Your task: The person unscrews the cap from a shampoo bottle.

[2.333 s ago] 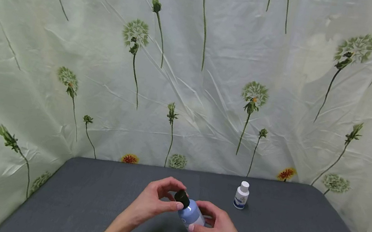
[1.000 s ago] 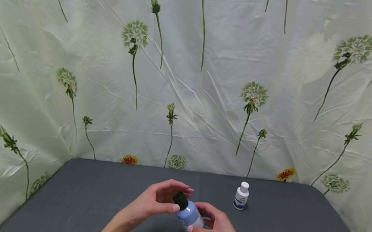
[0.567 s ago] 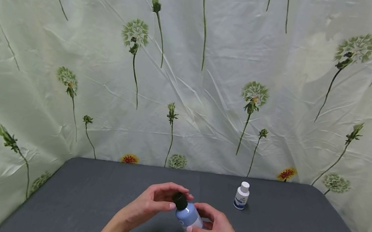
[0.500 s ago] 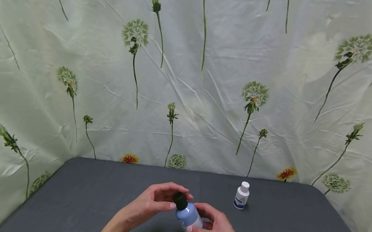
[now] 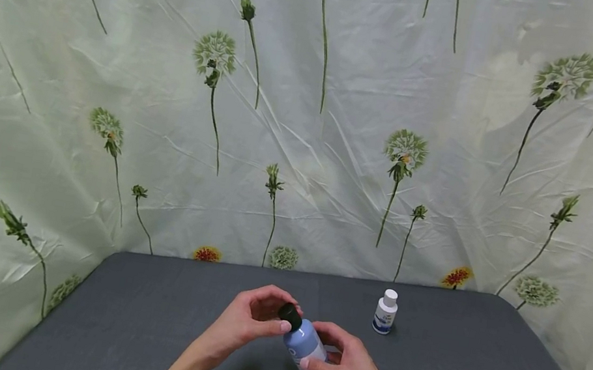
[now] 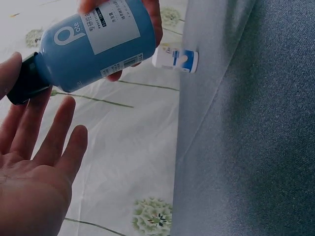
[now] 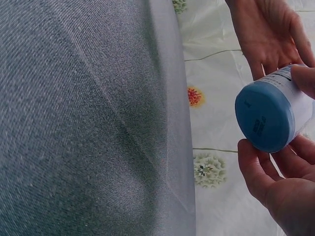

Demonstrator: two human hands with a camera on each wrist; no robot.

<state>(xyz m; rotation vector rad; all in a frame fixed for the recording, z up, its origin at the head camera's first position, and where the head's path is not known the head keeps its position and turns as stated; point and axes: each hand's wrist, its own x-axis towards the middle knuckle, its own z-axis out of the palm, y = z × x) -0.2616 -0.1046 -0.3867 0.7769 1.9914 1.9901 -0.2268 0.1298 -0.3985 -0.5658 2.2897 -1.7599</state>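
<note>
A blue bottle (image 5: pixel 306 340) with a white printed label hangs tilted over the table, its neck up and to the left in the head view. Around its lower body curl the fingers and thumb of my right hand (image 5: pixel 356 369). My left hand (image 5: pixel 244 320) pinches the black cap (image 5: pixel 290 316) between thumb and fingers. The left wrist view shows the thumb on one side of that cap (image 6: pixel 27 81), with the other fingers spread out below. In the right wrist view the round base (image 7: pixel 263 118) of the bottle faces the camera.
A small white bottle (image 5: pixel 385 312) with a blue-banded label stands upright on the dark grey tabletop (image 5: pixel 159 319), behind and right of my hands. A pale curtain (image 5: pixel 338 152) printed with dandelions hangs along the table's back edge and sides.
The left thumb and fingers have come back in on the cap after being spread looser around it. The blue bottle has shifted slightly right. The white bottle has stayed put.
</note>
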